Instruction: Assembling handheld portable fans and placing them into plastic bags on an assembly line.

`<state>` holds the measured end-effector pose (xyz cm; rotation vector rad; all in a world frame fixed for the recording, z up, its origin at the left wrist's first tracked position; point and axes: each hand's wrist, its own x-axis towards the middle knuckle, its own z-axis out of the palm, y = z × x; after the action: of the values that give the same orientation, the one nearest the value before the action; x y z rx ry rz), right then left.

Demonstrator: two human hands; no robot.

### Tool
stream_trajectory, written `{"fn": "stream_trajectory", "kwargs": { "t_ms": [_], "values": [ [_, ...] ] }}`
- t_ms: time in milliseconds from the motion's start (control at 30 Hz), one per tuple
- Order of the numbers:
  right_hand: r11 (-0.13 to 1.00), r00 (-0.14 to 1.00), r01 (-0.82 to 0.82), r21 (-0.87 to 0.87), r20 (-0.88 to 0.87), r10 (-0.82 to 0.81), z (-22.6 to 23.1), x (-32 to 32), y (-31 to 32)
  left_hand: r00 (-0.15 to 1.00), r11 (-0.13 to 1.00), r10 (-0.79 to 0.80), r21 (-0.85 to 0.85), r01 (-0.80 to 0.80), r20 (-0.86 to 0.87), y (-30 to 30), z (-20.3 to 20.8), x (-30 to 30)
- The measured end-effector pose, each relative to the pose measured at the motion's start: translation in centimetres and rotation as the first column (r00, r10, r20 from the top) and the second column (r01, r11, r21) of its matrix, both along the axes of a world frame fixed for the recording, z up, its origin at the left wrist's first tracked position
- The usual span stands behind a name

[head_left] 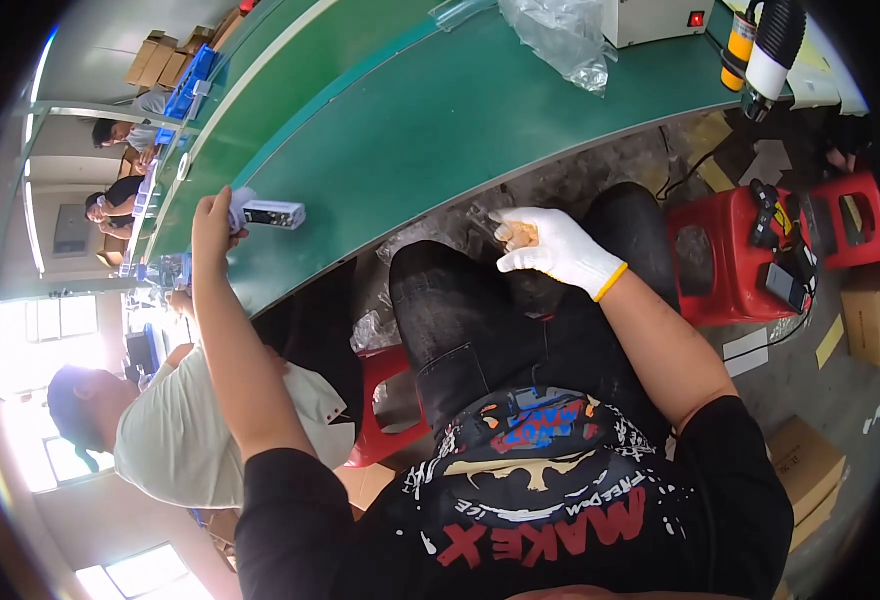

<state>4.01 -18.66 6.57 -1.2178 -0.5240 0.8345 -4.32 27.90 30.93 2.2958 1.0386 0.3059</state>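
Your left hand grips a white device over the green bench.
Over your lap, your gloved right hand (560,248) is half curled; whether it holds anything you cannot tell. Your left hand (218,222) grasps the white device (278,215) above the green bench (410,150). A seated co-worker (185,430) sits close beyond your left arm; a red stool (732,268) bearing cables (786,225) stands right. Across the bench lies a clear plastic bag (560,42) beside a pale box (655,22).
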Motion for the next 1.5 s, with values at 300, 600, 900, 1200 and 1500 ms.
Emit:
{"fn": "stream_trajectory", "kwargs": {
  "t_ms": [300,600,900,1200,1500],
  "values": [
    [0.922,0.531,0.319,0.217,0.765,-0.364,8.3,-3.6,-1.2,0.813,0.993,-0.037,-0.069,0.095,0.582,-18.6,-5.0,-6.5],
    [0.890,0.296,0.367,0.269,0.874,-0.386,9.8,-5.4,-0.6,0.794,0.991,-0.082,-0.036,0.130,0.602,-22.7,-7.6,-8.6],
    [0.911,0.512,0.361,0.198,0.775,-0.371,10.8,-6.9,-0.3,0.668,0.822,-0.180,-0.263,0.505,0.722,-25.6,-9.5,-9.1],
    [0.993,0.931,-0.008,0.115,-0.361,0.049,12.1,-7.6,-0.6,0.722,0.854,-0.366,-0.096,0.511,0.586,-24.3,-9.0,-9.6],
    [0.943,0.819,-0.137,0.302,-0.502,0.280,12.4,-8.6,-0.5,0.734,0.926,-0.291,-0.011,0.377,0.614,-25.7,-8.2,-8.2]
  ]
}}
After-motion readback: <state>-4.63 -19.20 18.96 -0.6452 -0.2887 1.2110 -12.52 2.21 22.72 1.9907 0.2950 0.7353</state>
